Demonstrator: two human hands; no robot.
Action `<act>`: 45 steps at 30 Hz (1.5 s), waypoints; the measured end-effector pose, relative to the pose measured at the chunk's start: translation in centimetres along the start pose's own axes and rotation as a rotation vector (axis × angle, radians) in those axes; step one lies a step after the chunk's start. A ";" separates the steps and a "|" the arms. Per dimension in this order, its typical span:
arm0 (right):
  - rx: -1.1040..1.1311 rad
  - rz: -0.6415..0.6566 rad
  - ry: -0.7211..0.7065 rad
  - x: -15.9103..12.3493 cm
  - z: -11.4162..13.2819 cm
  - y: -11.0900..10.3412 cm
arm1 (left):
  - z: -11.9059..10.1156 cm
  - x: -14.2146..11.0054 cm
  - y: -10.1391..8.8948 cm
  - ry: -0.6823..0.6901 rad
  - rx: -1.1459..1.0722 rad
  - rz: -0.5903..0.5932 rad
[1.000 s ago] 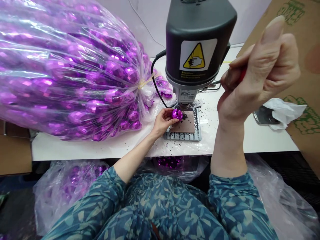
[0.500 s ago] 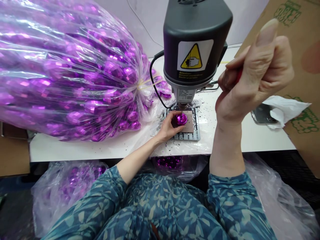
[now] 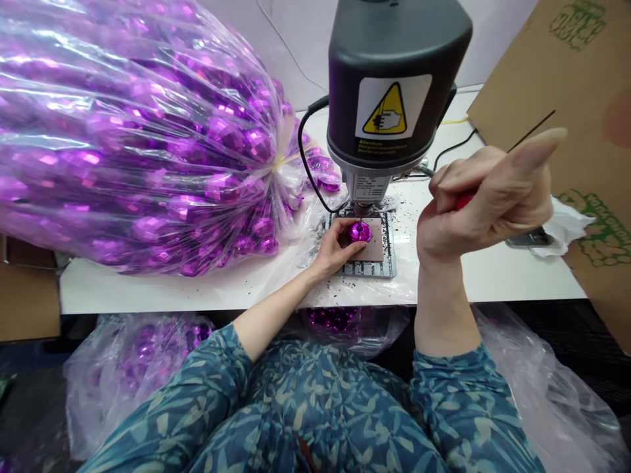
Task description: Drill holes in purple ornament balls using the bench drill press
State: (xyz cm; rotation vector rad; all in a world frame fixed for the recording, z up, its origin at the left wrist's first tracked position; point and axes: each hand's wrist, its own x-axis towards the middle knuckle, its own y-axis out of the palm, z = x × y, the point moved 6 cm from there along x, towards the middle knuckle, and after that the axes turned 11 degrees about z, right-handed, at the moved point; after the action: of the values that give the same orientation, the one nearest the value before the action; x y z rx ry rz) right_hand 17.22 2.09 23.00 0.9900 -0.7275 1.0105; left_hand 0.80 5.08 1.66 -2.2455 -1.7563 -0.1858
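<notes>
Under the bit of a dark grey bench drill press (image 3: 399, 59), a shiny purple faceted ornament (image 3: 359, 232) rests on a small tan board (image 3: 373, 250). My left hand (image 3: 336, 248) pinches it from the left with thumb and fingers. The bit meets the top of the ornament; whether it has entered cannot be made out. To the right of the drill head, my right hand (image 3: 486, 200) is raised and closed around a red-handled tool (image 3: 464, 200). Its thin dark shaft sticks up past my thumb. Whether those fingers also touch the drill's lever is hidden.
A big clear bag of purple ornaments (image 3: 162, 144) fills the left side of the white table (image 3: 522, 279). Dark shavings lie around the grooved drill base (image 3: 387, 269). A phone partly under white tissue (image 3: 566, 226) sits at right, beside a cardboard box (image 3: 532, 72).
My right hand has come down and tilted, so the thin shaft now shows. The drill bit has come down onto the ornament. My left hand stays on the ornament.
</notes>
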 end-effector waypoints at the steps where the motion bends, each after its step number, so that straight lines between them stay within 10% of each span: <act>1: 0.010 -0.011 -0.017 -0.2 -0.1 -0.1 | 0.0 0.0 0.0 0.002 -0.004 0.003; 23: 0.110 0.113 -0.402 -3.0 -1.8 -1.5 | -0.2 -0.1 0.1 0.024 0.022 0.032; 32: -0.033 0.063 0.061 2.9 -0.7 1.2 | -2.6 -2.5 -1.0 -0.033 0.177 -0.142; 40: -0.025 0.072 0.116 2.8 -0.8 1.1 | -7.9 -13.9 2.6 0.134 0.735 0.811; 42: -0.020 0.061 0.128 2.7 -0.8 1.1 | -7.6 -13.8 1.5 0.175 0.757 0.779; 45: -0.013 0.051 0.158 2.7 -0.9 1.0 | -6.2 -9.0 -2.9 0.123 0.657 0.405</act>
State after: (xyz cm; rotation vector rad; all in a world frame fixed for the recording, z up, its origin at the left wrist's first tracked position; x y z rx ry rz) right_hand 17.32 4.00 25.31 0.8738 -0.6306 1.1142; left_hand -3.81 -4.52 5.51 -1.9715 -1.0513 0.2915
